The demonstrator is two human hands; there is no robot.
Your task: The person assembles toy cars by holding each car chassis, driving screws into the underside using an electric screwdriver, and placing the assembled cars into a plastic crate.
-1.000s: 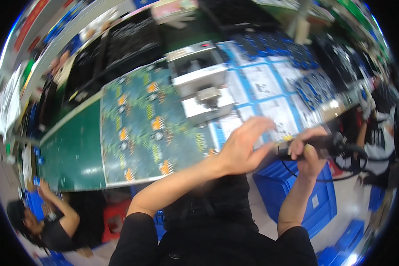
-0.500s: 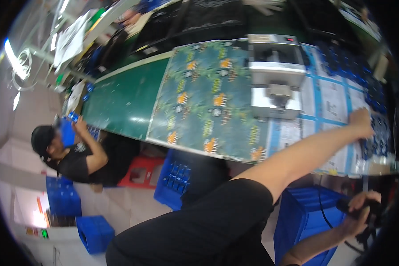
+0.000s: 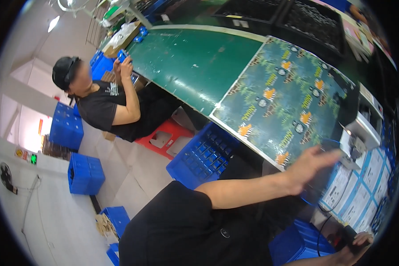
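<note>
Head view: the dark handheld tool (image 3: 351, 236) is at the lower right of the frame, in the grasp of the right hand (image 3: 362, 241), whose fingers curl over it; its far end cannot be made out. Left of it hangs a thin black cable (image 3: 319, 235).

The left hand (image 3: 309, 169) is right of centre, open with fingers extended and blurred; no held object can be confirmed. Half a second earlier it was among the dark blue parts (image 3: 378, 213); it is now clear of them, near the front edge of the patterned sheet (image 3: 270, 117), and the view has swung left. In my judgement that reach is finished and the work stands between contacts, with the tool retained.

Materials: the sheet is smooth and slightly glossy, printed with orange animal figures and foliage, and lies on a worktop (image 3: 181, 62) with a scuffed green surface. At right, a boxy grey machine (image 3: 371, 113) with metal faces stands beside flat white paper sheets (image 3: 354, 197) bordered by blue strips.

Further out, a ribbed blue plastic crate (image 3: 178, 170) holds rows of small dark blocks, centre of frame. Beside it is a moulded red stool (image 3: 175, 131). A co-worker (image 3: 99, 104) in black, upper left, holds a small blue item (image 3: 122, 55). Shallow black trays (image 3: 248, 9) line the top edge.
</note>
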